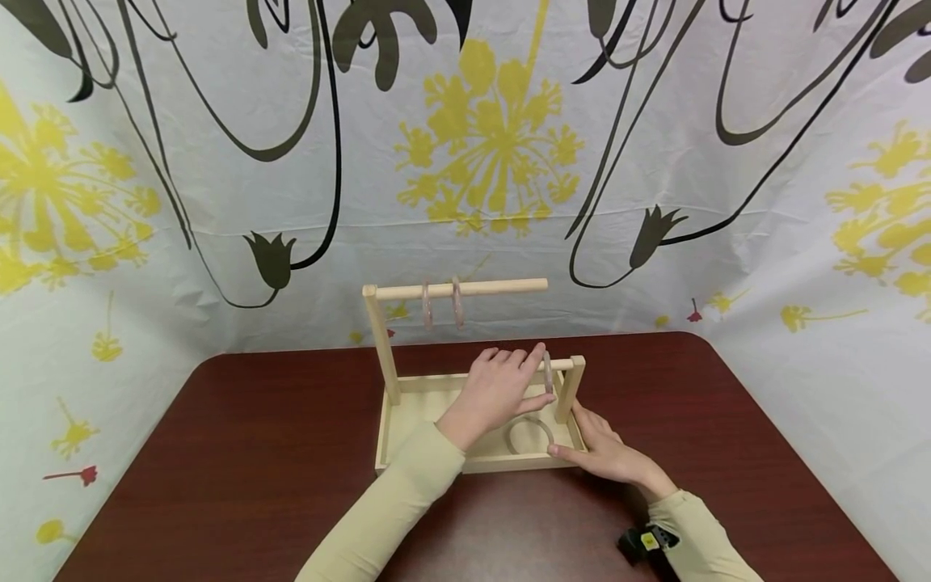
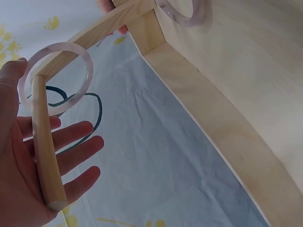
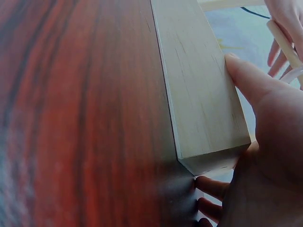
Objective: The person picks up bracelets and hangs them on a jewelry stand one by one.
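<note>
A pale wooden bracelet stand [image 1: 474, 463] has a tray base, a tall left post with a long upper bar [image 1: 502, 287], and a short right post with a lower bar. Two pinkish bangles [image 1: 457, 303] hang on the upper bar. Another translucent bangle [image 2: 87, 71] encircles the lower bar [image 2: 47, 151] near its post. My left hand [image 1: 498, 392] holds that bangle between thumb and index finger, its other fingers spread beyond the bar. One more bangle [image 1: 511, 440] lies in the tray. My right hand [image 1: 607, 449] grips the tray's front right corner, thumb along the front wall [image 3: 203, 90].
The stand sits on a dark reddish-brown table [image 1: 254, 453]. Behind it hangs a white cloth [image 1: 451, 194] with yellow and dark plant prints. A small black device [image 1: 643, 543] is strapped at my right wrist.
</note>
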Tool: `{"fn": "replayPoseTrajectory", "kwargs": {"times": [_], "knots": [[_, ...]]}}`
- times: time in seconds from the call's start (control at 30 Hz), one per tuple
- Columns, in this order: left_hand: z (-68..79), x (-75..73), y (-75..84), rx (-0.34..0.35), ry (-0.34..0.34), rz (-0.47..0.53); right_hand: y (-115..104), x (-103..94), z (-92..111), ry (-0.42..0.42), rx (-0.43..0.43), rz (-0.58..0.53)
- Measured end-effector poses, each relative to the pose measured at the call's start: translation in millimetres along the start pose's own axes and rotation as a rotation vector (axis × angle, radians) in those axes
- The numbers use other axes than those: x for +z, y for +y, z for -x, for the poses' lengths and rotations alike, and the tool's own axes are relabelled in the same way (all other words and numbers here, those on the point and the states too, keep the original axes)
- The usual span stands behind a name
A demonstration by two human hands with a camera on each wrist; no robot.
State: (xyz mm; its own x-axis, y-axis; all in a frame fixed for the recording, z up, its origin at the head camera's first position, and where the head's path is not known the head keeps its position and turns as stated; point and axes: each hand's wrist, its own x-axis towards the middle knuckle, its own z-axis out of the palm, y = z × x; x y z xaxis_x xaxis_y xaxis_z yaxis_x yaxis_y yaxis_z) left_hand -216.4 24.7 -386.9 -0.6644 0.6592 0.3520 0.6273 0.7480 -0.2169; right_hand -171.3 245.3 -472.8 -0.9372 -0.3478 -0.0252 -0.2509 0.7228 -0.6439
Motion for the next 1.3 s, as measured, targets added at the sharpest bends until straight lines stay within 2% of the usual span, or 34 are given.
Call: {"fn": "replayPoseTrajectory", "kwargs": {"times": [0.4, 0.8, 1.0, 1.13, 1.3], "knots": [[1.1, 2.4, 0.7, -0.017, 0.034, 0.001, 3, 2.5, -1, 0.005, 0.014, -0.021], [1.7, 6.8, 1.6, -0.019, 0.117, -0.016, -1, 0.8, 1, 0.003, 0.000, -0.014], [1.3, 6.9, 1.6, -0.020, 0.116, -0.014, -3, -0.9, 0, -0.007, 0.010, 0.010], [1.9, 4.7, 0.5, -0.029, 0.088, 0.034, -1, -0.7, 0, -0.006, 0.009, 0.004], [4.8, -2.9, -2.9, -0.053, 0.037, 0.175, -1, -0.9, 0, -0.001, 0.010, 0.002]]}}
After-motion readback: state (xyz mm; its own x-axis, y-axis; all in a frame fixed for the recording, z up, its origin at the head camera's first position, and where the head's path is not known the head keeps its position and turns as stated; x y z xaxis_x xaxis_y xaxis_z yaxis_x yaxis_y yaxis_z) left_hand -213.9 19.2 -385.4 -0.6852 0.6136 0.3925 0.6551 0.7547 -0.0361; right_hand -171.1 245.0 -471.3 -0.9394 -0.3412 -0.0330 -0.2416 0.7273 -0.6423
